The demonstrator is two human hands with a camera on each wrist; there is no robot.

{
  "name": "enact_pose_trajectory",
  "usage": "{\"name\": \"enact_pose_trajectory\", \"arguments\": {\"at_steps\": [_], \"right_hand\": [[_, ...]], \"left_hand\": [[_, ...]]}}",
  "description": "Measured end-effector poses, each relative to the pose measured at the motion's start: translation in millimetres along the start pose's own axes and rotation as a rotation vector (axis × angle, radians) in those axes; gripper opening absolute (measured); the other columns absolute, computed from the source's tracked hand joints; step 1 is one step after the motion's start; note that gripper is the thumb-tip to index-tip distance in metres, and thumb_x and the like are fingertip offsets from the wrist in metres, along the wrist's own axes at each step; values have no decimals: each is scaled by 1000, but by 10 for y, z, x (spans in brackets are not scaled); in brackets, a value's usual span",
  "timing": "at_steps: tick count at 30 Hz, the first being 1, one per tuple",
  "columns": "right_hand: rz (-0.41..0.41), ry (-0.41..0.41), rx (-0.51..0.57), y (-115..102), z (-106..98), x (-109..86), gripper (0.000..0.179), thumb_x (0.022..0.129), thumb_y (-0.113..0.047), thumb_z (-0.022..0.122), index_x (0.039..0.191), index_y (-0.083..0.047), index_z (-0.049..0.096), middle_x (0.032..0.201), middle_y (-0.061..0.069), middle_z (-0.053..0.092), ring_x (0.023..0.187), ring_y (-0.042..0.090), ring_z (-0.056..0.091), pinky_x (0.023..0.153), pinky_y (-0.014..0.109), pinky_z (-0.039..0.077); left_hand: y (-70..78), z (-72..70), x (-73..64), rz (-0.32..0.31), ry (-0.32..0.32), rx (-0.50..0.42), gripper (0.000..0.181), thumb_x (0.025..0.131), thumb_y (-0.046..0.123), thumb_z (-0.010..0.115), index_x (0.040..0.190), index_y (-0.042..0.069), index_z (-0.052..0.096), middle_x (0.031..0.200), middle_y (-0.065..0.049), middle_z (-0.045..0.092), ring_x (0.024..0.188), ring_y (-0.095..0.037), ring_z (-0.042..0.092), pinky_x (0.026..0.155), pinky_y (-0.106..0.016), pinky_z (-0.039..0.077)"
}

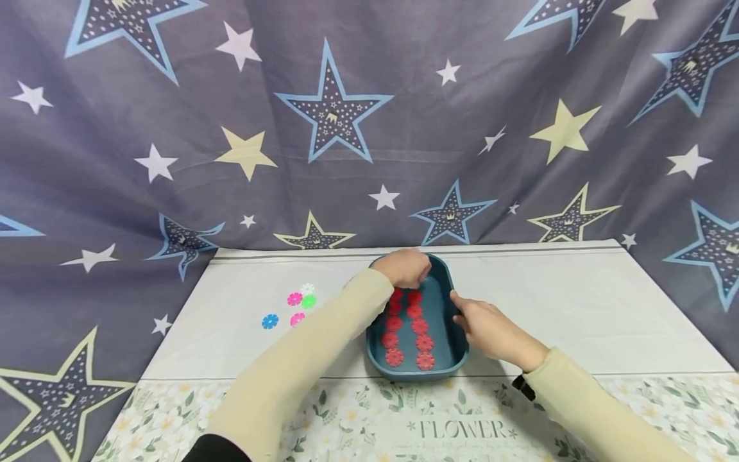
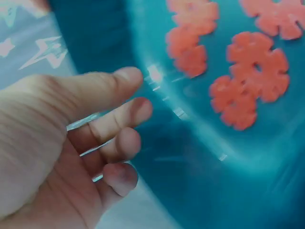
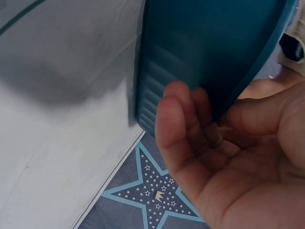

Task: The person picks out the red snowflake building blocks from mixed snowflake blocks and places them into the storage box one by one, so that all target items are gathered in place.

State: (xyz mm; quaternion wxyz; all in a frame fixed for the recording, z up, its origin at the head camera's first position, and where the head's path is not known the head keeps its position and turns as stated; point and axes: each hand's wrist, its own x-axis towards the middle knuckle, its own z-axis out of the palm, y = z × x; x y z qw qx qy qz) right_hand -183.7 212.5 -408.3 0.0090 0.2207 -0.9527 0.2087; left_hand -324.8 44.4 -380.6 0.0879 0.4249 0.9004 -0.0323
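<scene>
A blue-green plastic tray (image 1: 447, 321) with rounded corners sits on the table. Inside it, two rows of red snowflake discs (image 1: 424, 343) run lengthwise, overlapping one another in the left wrist view. My left hand (image 1: 406, 268) is over the tray's far end, hiding part of the rows. Its thumb and bent fingers (image 2: 128, 143) are close by the tray wall, with nothing visible between them. At the tray's right side, my right hand (image 1: 487, 324) grips the rim. In the right wrist view its fingers (image 3: 171, 124) lie along the outer wall, thumb at the rim.
Left of the tray lie several loose discs: a blue disc (image 1: 269, 321), a green disc (image 1: 308, 301), a white disc (image 1: 308, 289) and pink discs (image 1: 295, 299). A star-patterned curtain (image 1: 346, 192) hangs behind the table. Flowered cloth (image 1: 358, 410) covers the near edge.
</scene>
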Motion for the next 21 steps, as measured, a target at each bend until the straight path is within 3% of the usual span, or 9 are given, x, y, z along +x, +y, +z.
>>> {"name": "enact_pose_trajectory", "arguments": {"at_steps": [6,11,12,13,15,18,21], "right_hand": [[-9,20,-19,41,-10,12,46,92,-1,56,132,18,40,126,32,50,95,32,61,65,32,47],[3,18,-9,60,-28,6,46,92,-1,54,132,17,40,127,31,50,97,32,61,69,34,48],[12,10,3,67,-36,-4,46,93,-1,54,133,17,39,121,30,54,90,28,62,67,34,46],[23,6,8,77,-44,-16,46,93,-2,53,133,17,39,118,29,56,84,24,61,66,33,45],[41,5,14,103,-64,-47,46,94,-4,53,133,16,40,96,18,63,70,16,56,63,32,43],[57,34,-1,150,-128,-109,50,94,-11,57,135,13,39,82,8,56,64,14,50,64,36,44],[78,102,-34,181,-285,-176,61,94,-20,59,141,9,32,102,22,55,90,33,57,81,50,45]], "left_hand": [[-80,-318,-258,-44,54,-33,12,90,27,65,85,16,61,80,4,58,72,-12,55,69,-28,45],[-181,-542,-653,-94,119,-43,23,93,32,60,105,14,64,98,-1,63,89,-17,57,80,-33,44],[-190,-577,-745,-109,122,-42,27,93,34,60,110,13,63,103,-2,62,94,-19,56,83,-34,44],[-205,-595,-835,-126,128,-35,31,93,35,59,114,13,62,108,-3,61,99,-20,54,87,-36,42],[-227,-632,-1025,-151,134,-22,37,93,37,59,120,12,60,116,-5,58,107,-24,50,91,-40,40],[-254,-640,-1283,-212,140,-2,44,92,41,58,127,13,56,126,-5,52,115,-26,44,95,-46,35],[-259,-600,-1502,-253,190,17,50,92,42,57,133,12,52,136,-7,47,120,-28,39,95,-52,28]]}}
